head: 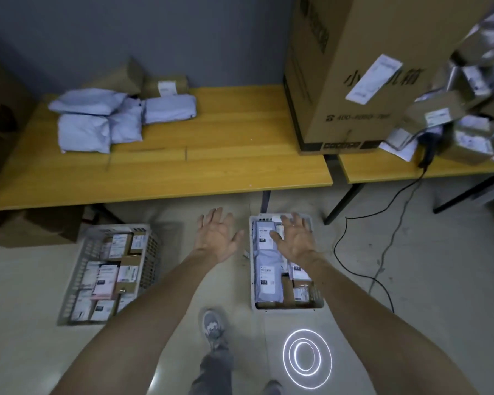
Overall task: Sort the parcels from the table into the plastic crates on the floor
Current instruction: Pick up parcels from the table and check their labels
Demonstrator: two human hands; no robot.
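Left crate [77, 269] and right crate [252, 266] well filled, grey poly mailers [97, 121] wait on far tabletop [226, 155]; left hand [218, 238], right hand [295, 239] empty, fingers [211, 216] spread.

Table [211, 143] is showing yellow wood grain. Mailers [97, 121] are reading pale lavender-blue. Big carton [354, 67] is showing brown with black print. Left crate [80, 269] is showing grey lattice, right crate [252, 280] white. Floor [411, 266] is reading beige, with white concentric rings [307, 356] glowing on it.

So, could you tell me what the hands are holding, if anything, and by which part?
Nothing is held: the left hand and the right hand are both open and empty.
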